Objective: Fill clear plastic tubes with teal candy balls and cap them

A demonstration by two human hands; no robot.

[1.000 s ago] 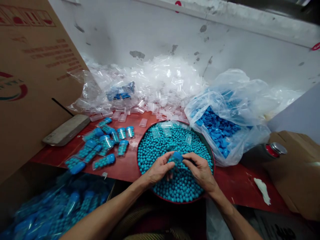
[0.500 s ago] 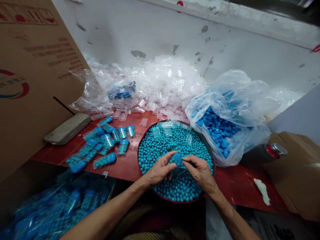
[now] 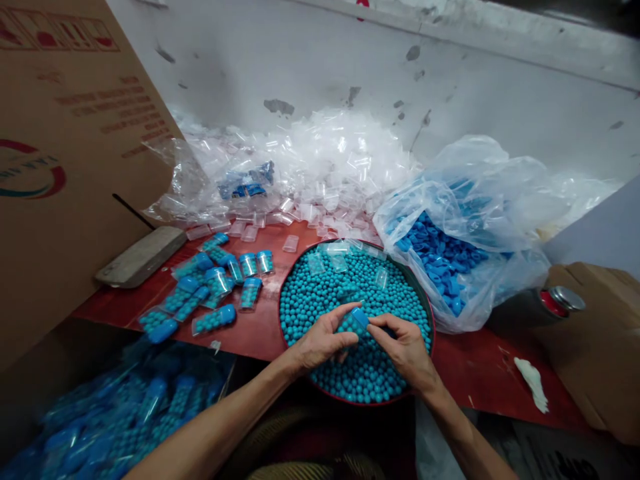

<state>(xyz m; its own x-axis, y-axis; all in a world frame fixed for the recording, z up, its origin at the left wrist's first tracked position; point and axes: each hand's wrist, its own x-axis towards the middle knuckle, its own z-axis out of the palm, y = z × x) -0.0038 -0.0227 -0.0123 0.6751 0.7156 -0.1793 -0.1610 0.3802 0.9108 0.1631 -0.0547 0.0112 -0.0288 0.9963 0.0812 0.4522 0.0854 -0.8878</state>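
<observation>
My left hand is closed around a small clear plastic bottle filled with turquoise balls. On the bottle's top sits a blue cap, and the thumb and fingers of my right hand pinch its edge. Whether the cap is fully seated cannot be made out. Both hands are above a round tub full of loose turquoise balls. Several empty clear bottles lie on the balls toward the tub's far side.
Filled, capped bottles lie left on the red table. Behind is a heap of clear empties. To the right are a bag of blue caps, a dark flask and a cardboard box. More filled bottles lie below left.
The scene has shifted slightly to the right in view. Both hands stay over the tub on the same bottle, its blue cap now turned a little.
</observation>
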